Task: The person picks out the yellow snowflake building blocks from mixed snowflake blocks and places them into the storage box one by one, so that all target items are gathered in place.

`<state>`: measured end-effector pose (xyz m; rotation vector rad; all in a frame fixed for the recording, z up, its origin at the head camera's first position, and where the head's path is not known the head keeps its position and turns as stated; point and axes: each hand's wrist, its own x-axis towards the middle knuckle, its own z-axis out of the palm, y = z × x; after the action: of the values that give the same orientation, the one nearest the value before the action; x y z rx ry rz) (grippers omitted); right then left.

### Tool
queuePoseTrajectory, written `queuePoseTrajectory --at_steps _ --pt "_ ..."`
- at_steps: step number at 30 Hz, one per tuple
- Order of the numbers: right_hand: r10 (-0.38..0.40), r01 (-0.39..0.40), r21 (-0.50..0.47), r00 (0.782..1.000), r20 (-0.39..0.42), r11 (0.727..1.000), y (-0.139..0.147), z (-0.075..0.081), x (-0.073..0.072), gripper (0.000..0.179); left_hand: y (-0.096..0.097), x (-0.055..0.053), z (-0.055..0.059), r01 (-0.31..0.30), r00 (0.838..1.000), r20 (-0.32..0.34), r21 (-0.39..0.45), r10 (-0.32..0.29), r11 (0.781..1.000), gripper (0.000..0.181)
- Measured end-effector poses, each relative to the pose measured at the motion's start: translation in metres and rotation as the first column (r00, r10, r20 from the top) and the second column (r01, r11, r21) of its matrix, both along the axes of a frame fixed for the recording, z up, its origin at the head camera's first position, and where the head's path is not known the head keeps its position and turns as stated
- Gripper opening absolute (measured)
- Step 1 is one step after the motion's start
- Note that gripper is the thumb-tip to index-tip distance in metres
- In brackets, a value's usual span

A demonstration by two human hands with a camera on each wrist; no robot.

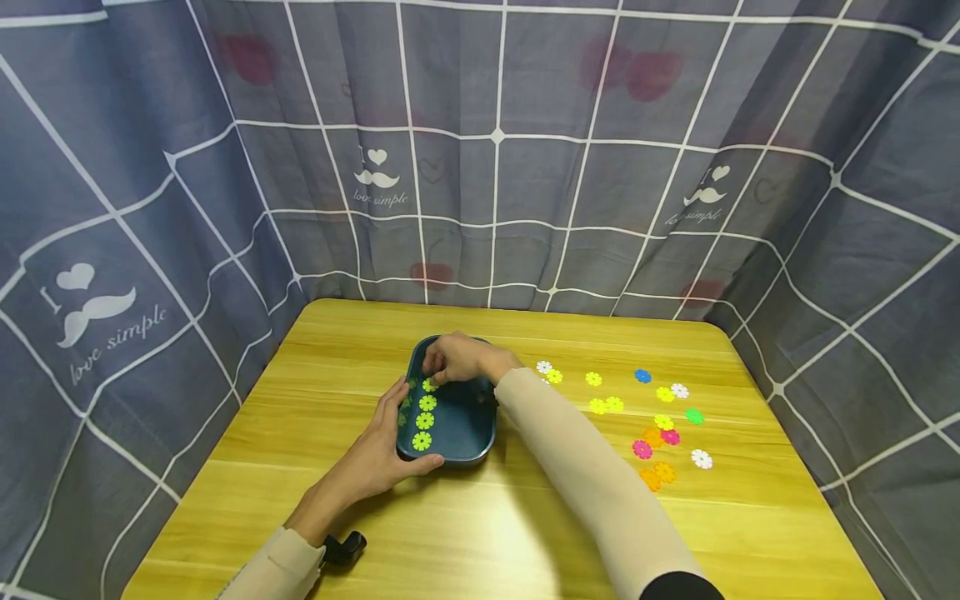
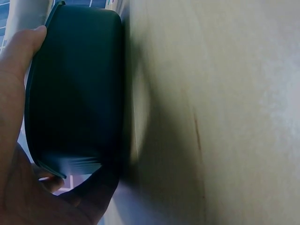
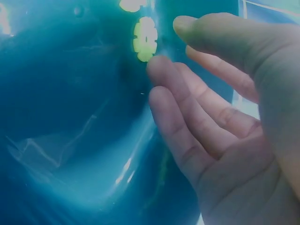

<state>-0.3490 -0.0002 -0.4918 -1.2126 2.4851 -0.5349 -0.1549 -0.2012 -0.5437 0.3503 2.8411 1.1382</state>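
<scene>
A dark blue plastic box (image 1: 461, 427) with rounded corners stands on the table. Inside it, along the left side, yellow-green flower-shaped pieces (image 1: 425, 421) lie in a column. My left hand (image 1: 378, 442) grips the box's near left corner, thumb at the near rim and fingers along the left wall. My right hand (image 1: 459, 358) is inside the far end of the box, its fingertips beside the farthest flower piece (image 3: 146, 40). In the right wrist view, thumb and index finger are apart with nothing between them.
On the wooden table (image 1: 300, 400), to the right, several flower pieces lie scattered: yellow (image 1: 593, 379), white (image 1: 702, 459), orange (image 1: 664, 472), pink (image 1: 642, 450), blue (image 1: 642, 376) and green (image 1: 694, 416). Grey checked curtains (image 1: 450, 183) surround the table's back and sides.
</scene>
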Motion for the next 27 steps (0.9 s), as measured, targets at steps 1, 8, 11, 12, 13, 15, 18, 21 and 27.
queuePoseTrajectory --at_steps 1,8,11,12,13,15,18,21,27 --pt "0.003 -0.003 -0.007 1.000 0.003 1.000 0.000 0.001 0.000 0.027 0.000 0.000 0.000 0.000 1.000 0.000 -0.001 0.000 1.000 0.140" --pt "0.034 -0.034 -0.030 0.999 0.000 0.999 0.003 0.007 0.000 0.029 0.000 0.000 0.000 -0.002 1.000 0.006 -0.006 0.002 1.000 0.140" --pt "0.042 -0.043 -0.032 0.999 -0.006 0.999 0.005 0.010 -0.001 0.029 0.000 0.000 0.000 -0.003 1.000 0.008 -0.009 0.003 1.000 0.139" --pt "0.045 -0.045 -0.034 0.999 -0.005 0.998 0.006 0.012 -0.001 0.029 0.000 0.000 0.001 -0.002 1.000 0.008 -0.010 0.002 1.000 0.139" --pt "0.046 -0.046 -0.038 0.999 -0.003 0.998 0.007 0.013 -0.001 0.030 0.000 0.000 0.001 -0.001 1.000 0.008 -0.009 0.001 1.000 0.139" --pt "0.050 -0.050 -0.047 0.999 0.000 0.998 0.009 0.014 -0.001 0.031 0.000 0.000 0.001 0.001 1.000 0.008 -0.010 -0.001 1.000 0.138" --pt "0.054 -0.053 -0.063 0.998 0.014 0.997 0.013 0.017 0.000 0.032 0.000 0.000 0.001 0.000 1.000 0.013 -0.007 0.001 1.000 0.138" --pt "0.052 -0.050 -0.069 0.998 0.026 0.996 0.017 0.020 0.003 0.034 0.000 0.000 0.001 -0.003 1.000 0.018 -0.005 0.003 1.000 0.139" --pt "0.041 -0.037 -0.081 0.998 0.043 0.996 0.026 0.024 0.008 0.035 -0.001 0.001 0.002 0.003 1.000 0.012 0.001 -0.003 1.000 0.139"
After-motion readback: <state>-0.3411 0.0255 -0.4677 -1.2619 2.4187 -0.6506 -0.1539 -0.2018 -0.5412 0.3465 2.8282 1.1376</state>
